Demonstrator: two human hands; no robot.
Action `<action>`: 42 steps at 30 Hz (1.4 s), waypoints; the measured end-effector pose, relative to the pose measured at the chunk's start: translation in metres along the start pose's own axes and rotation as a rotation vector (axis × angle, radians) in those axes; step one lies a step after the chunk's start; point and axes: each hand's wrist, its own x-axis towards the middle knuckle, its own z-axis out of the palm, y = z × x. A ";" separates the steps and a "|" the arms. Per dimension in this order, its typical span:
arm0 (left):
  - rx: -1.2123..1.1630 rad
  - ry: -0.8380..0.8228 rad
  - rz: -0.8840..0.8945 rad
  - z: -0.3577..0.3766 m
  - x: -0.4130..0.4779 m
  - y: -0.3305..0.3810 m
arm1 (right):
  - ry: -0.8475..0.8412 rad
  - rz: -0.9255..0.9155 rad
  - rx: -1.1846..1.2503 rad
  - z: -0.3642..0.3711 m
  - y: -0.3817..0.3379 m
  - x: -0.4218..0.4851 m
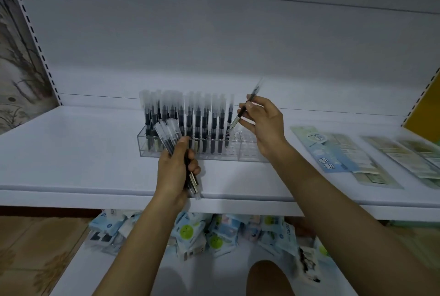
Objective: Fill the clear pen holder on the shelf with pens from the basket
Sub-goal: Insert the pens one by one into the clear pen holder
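Pens fill the left of the clear pen holder (247, 150) mid-shelf (71, 153); left hand (175, 172) grips a bundle of pens (167, 133), right hand (262, 119) pinches one pen (240, 114) (tilted) above the holder's right part.

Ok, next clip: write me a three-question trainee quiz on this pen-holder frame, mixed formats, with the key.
1. True or false: the right hand holds several pens.
2. Which end of the clear pen holder has slots with no pens in them? A) its left end B) its right end C) neither
3. Fill in: the left hand grips a ____ of pens.

Key
1. False: it pinches a single pen, tilted, with its lower tip at the holder.
2. B
3. bundle
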 end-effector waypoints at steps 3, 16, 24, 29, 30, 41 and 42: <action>0.025 -0.003 0.007 0.002 -0.001 0.000 | -0.043 -0.032 -0.054 -0.002 0.004 -0.001; 0.102 -0.009 0.013 0.004 -0.006 0.001 | -0.123 -0.147 -0.547 0.001 0.016 -0.005; 0.133 -0.016 0.019 0.003 -0.009 0.002 | -0.153 -0.113 -0.571 0.002 0.013 -0.005; 0.136 -0.012 0.020 0.004 -0.011 0.002 | -0.156 -0.103 -0.579 0.002 0.012 -0.005; 0.136 -0.012 0.019 0.005 -0.011 0.002 | -0.156 -0.101 -0.579 0.002 0.011 -0.005; 0.147 -0.014 0.000 0.005 -0.011 0.002 | -0.186 -0.086 -0.543 -0.003 0.007 -0.005; 0.151 -0.016 -0.002 0.004 -0.011 0.003 | -0.163 -0.109 -0.520 -0.005 0.004 -0.006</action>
